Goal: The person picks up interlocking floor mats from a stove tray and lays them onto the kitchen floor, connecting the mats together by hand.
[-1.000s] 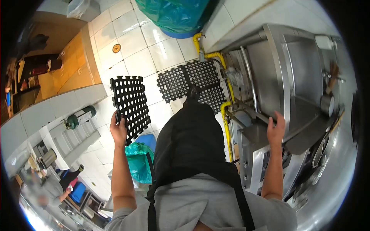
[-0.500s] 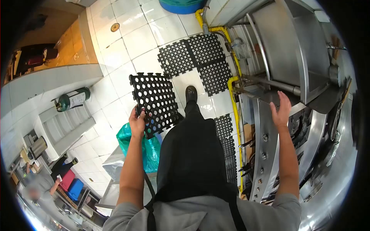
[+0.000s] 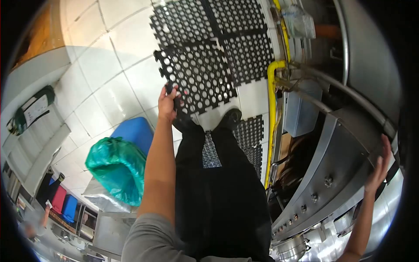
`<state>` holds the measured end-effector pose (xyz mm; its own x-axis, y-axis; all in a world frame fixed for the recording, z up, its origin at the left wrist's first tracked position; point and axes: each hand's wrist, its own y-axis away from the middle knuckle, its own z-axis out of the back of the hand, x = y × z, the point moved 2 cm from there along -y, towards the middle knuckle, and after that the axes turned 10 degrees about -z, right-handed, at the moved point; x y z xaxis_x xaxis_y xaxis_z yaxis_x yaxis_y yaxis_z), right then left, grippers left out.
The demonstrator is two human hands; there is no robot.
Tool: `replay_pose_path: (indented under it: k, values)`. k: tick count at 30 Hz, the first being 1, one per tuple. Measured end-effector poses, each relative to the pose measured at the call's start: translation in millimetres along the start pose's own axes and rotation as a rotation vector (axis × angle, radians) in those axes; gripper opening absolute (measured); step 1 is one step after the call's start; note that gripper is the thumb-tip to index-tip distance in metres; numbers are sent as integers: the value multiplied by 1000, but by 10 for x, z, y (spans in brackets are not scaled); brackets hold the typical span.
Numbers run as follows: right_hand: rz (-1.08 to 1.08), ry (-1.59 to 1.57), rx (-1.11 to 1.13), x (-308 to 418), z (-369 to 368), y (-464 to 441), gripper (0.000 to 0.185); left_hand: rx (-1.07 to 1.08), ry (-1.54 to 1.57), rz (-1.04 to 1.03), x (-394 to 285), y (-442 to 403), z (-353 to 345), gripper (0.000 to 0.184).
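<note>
My left hand point(image 3: 168, 104) is closed on the near left edge of a black rubber floor mat tile point(image 3: 197, 75) with round holes and jagged interlocking edges. The tile hangs low over the white floor, beside the mat tiles lying there point(image 3: 246, 56); whether it touches them I cannot tell. Far to the right, my right hand point(image 3: 379, 170) has its fingers stretched out, with nothing in it. It is at the edge of the steel stove point(image 3: 323, 174); contact is unclear.
A yellow pipe point(image 3: 273, 131) runs along the floor by the stove. At left stand a blue bin point(image 3: 134, 134), a green plastic bag point(image 3: 115, 170) and a green cylinder point(image 3: 32, 109). A person point(image 3: 37, 227) with a blurred head is at the far lower left.
My left hand has lowered the tile toward the floor mats. The view has dipped closer to the floor. My right hand has moved outward along the stove.
</note>
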<state>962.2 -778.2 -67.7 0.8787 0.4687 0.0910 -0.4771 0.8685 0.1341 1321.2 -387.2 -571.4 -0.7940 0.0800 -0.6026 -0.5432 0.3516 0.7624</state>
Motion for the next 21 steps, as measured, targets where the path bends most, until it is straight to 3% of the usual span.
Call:
replay_pose_path:
  k: [3,4,6,10,16,21]
  values:
    - [33,26,50,-163,53,-21,53,3,47,16,488,-318,-13,37]
    - [-46,-44,51,-208,43,-2,53,1,68,12,606,-386,-9,37]
    - [-186,21,-75,-979,412,159,53,-8,82,28,801,-486,44,33]
    - [-276,-77,-56,-520,210,114,51,-39,68,20,1066,-688,171,33]
    - [27,-108,-107,76,-197,-92,46,-119,-80,-15,1286,-894,339,28]
    - [-69,-162,-54,77,-159,-55,51,-122,-174,-1,1419,-1021,390,20]
